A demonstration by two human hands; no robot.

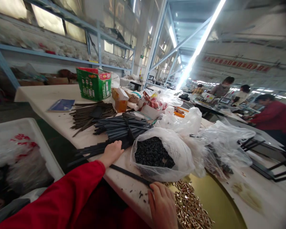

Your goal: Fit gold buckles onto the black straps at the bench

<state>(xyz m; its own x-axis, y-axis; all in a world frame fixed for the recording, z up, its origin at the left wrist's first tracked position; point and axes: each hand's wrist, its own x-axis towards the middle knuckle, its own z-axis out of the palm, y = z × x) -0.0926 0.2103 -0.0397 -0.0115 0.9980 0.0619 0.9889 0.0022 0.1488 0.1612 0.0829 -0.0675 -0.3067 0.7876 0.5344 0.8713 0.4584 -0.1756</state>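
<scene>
My left hand (111, 154) has its fingers curled over the near end of a pile of flat black strips (120, 126); its fingertips press on strips there. One long black strip (131, 174) runs from beneath my left wrist toward my right hand (164, 205). The fingers of my right hand are bent and close on that strip's near end. Just beyond it stands an open clear plastic bag (181, 152) full of small black pieces (153, 152). Beside my right hand, gold-coloured metal links or rings (190, 203) lie heaped on a round gold tray (219, 203).
Darker strips (92, 114), a blue booklet (61, 105) and a green carton (94, 84) occupy the table's far left. More plastic bags (224, 136) lie to the right. A white bin (47, 159) stands at the left. Co-workers, one in red (274, 116), are at the right.
</scene>
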